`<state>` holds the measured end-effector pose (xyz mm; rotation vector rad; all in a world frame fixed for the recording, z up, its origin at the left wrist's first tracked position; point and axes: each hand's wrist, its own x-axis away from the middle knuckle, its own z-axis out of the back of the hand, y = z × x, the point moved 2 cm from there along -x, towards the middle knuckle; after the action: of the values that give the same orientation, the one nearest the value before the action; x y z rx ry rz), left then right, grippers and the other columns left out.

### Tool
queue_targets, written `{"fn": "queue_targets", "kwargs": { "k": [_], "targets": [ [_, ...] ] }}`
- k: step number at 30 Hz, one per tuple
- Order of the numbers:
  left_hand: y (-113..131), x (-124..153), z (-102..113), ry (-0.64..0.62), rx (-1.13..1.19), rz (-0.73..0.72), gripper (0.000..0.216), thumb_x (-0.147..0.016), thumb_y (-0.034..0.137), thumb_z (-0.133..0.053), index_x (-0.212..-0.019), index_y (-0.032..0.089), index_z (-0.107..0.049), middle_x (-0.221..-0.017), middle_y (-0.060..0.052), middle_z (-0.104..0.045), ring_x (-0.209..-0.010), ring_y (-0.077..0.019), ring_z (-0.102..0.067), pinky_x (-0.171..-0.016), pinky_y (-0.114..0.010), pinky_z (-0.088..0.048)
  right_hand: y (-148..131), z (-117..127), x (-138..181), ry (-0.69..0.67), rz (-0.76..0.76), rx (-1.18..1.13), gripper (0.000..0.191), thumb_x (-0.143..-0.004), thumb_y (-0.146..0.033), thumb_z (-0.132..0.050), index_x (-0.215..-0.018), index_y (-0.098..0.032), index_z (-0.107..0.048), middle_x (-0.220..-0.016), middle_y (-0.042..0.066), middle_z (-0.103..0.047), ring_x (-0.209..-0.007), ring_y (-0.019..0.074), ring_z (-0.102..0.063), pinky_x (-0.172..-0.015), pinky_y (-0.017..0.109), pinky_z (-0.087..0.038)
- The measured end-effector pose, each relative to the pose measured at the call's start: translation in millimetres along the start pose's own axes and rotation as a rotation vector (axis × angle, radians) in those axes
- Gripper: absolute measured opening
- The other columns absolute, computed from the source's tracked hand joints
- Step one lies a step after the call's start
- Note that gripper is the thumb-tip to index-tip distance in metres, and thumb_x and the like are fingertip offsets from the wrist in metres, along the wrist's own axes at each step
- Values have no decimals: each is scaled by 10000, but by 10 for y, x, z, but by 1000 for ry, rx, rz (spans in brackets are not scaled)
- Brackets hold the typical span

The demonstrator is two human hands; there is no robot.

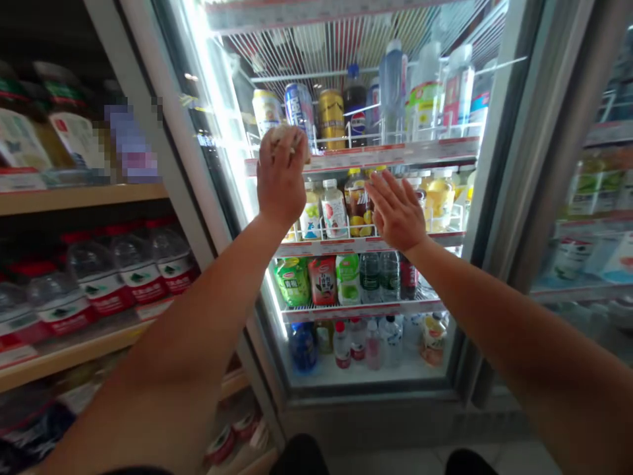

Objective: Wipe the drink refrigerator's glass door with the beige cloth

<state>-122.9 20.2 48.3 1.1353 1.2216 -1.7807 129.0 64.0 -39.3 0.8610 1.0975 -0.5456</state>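
Observation:
Both my arms reach up to the glass door (445, 198) of a lit drinks fridge. My left hand (281, 178) is closed around a small crumpled whitish cloth (289, 134) and presses it against the glass at the height of the top shelf's cans. My right hand (395, 211) lies flat on the glass with fingers stretched out, level with the second shelf. Behind the glass stand cans (332, 117), bottles (393, 86) and juice drinks (334, 210) on several wire shelves.
A wooden shelf unit (84, 196) at left holds water bottles with red labels (133, 270) and packaged goods above. A second fridge door (593, 218) stands at right past the grey frame (524, 165). Tiled floor shows below.

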Motion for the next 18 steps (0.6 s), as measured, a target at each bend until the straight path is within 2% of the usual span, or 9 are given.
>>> {"fn": "queue_targets", "kwargs": {
  "k": [2,4,6,8,11,13,14,17,18],
  "targets": [
    [150,161,-37,-69,4,-96,556,-1023,134,-389,-1563,258,-432,-1632,-67,-423,-1603,-288,-143,-1308,-582,-209,10,-9,-2,-31,-17,-30,686,-991,-173,-389,-1649,-293,-236,-1666,10,-381,-1571,265,-290,-1293,561,-242],
    [320,357,-65,-189,4,-328,541,-1031,126,-405,-1539,306,-458,-1589,-26,-490,-1588,-246,-217,-1296,-516,-293,13,-9,-6,-47,-33,-53,694,-990,-167,-387,-1652,-299,-223,-1668,10,-380,-1571,270,-290,-1297,567,-227],
    [360,479,-40,-233,1,-491,514,-1041,128,-423,-1505,338,-490,-1538,13,-551,-1576,-214,-257,-1278,-470,-350,11,-2,-6,-46,-34,-58,687,-993,-165,-381,-1652,-290,-229,-1664,17,-389,-1569,270,-295,-1299,563,-226],
    [238,476,34,-151,-23,-428,486,-1049,137,-414,-1489,318,-512,-1534,8,-554,-1587,-215,-220,-1278,-479,-356,8,5,-4,-36,-26,-51,679,-999,-171,-374,-1653,-284,-230,-1660,22,-397,-1570,265,-295,-1300,553,-233],
    [3,437,137,11,-82,-148,475,-1064,150,-357,-1506,251,-495,-1590,-13,-487,-1600,-225,-164,-1311,-523,-286,7,10,2,-36,-31,-51,686,-1005,-180,-362,-1659,-309,-195,-1661,11,-394,-1573,264,-284,-1297,564,-242],
    [-1,532,150,40,-112,-129,479,-1063,146,-353,-1518,230,-479,-1591,-26,-484,-1594,-239,-189,-1313,-544,-269,7,10,3,-48,-42,-65,702,-1001,-181,-366,-1661,-326,-173,-1664,3,-390,-1574,274,-281,-1295,583,-238],
    [51,622,139,12,-108,-198,482,-1058,139,-373,-1516,238,-485,-1572,-29,-508,-1588,-245,-214,-1305,-543,-290,7,11,3,-54,-46,-73,710,-997,-179,-372,-1661,-326,-169,-1665,3,-388,-1573,280,-283,-1296,588,-234],
    [247,934,96,-162,-20,-542,498,-1029,122,-479,-1485,316,-529,-1488,-5,-600,-1555,-236,-313,-1259,-468,-396,1,16,1,-55,-45,-86,721,-989,-171,-380,-1662,-322,-171,-1668,4,-384,-1571,288,-288,-1300,589,-224],
    [271,998,96,-195,-2,-600,508,-1019,118,-510,-1479,332,-535,-1471,4,-616,-1543,-237,-341,-1246,-451,-415,0,18,0,-53,-43,-84,720,-989,-169,-378,-1662,-322,-172,-1669,4,-383,-1570,287,-290,-1300,588,-223]
  ]
}}
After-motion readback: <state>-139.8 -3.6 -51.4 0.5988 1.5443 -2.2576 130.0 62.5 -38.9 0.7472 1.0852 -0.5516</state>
